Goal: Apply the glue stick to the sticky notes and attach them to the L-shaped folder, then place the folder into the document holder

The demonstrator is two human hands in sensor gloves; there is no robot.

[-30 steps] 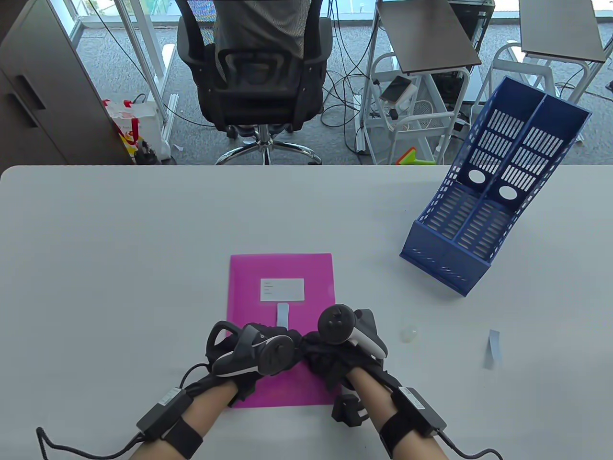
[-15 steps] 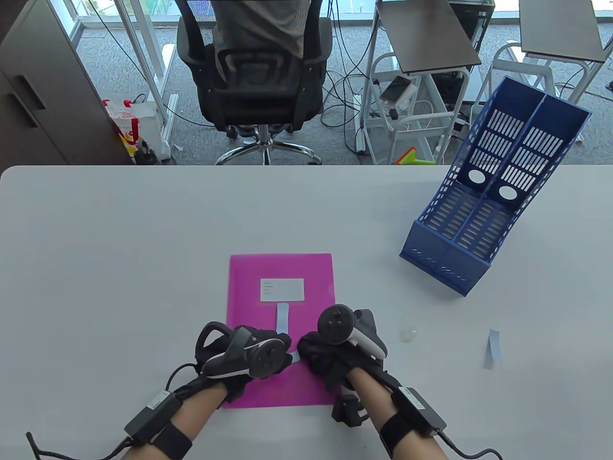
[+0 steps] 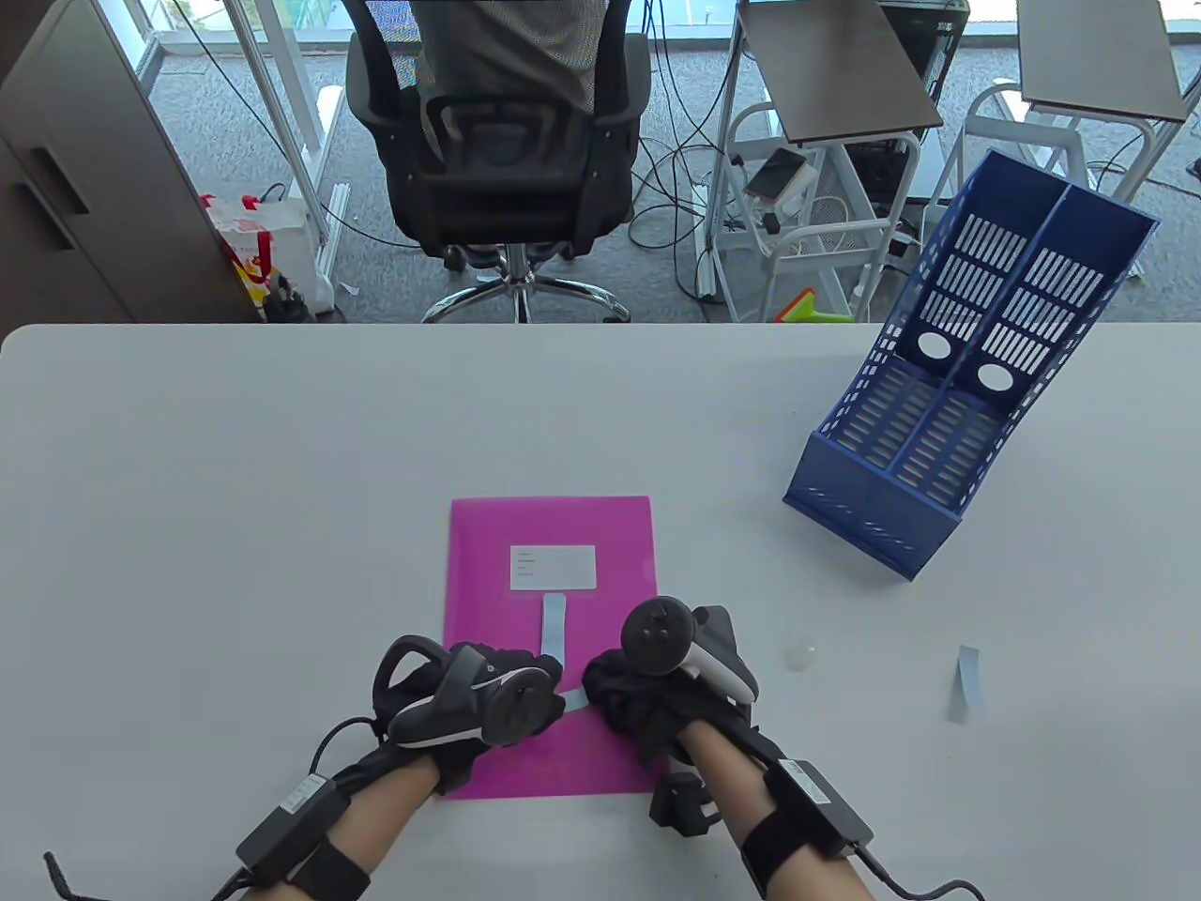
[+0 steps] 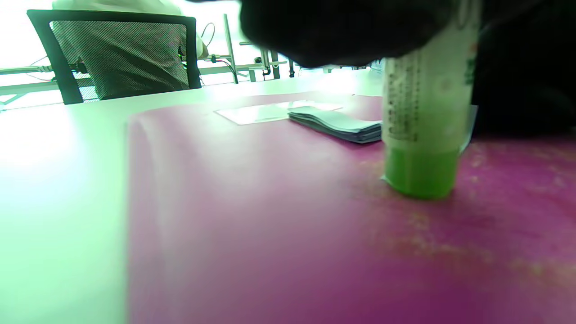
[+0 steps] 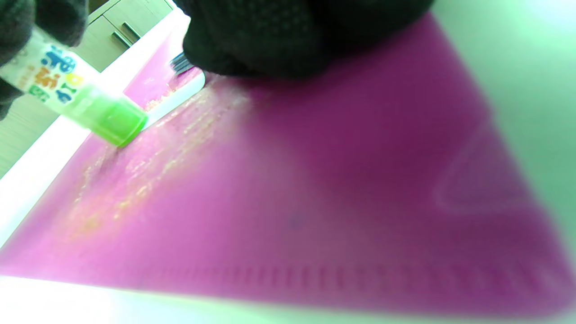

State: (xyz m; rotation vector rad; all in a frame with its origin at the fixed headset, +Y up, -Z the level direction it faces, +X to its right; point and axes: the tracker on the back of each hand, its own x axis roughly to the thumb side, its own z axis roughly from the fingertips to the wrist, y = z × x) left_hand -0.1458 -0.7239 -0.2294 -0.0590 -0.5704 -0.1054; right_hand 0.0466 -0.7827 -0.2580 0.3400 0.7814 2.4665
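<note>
Glossy magenta L-shaped folder (image 3: 551, 648) lies flat near the table's (image 3: 235, 488) front edge, with a pale sticky-note pad (image 3: 554, 623) and white label (image 3: 553, 567) on it, while the left hand (image 3: 474, 699) grips a green-ended glue stick (image 4: 423, 135) upright on a loose note (image 3: 574, 698) pinned under the right hand's (image 3: 657, 694) fingertips, and the slotted blue document holder (image 3: 948, 422) stands far right.

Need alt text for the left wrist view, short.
Close, low view across a magenta folder: the left hand holds a glue stick upright, green end pressed on the folder. Behind it lies a pad of pale blue sticky notes and a white label; a mesh office chair stands beyond the table.
</note>
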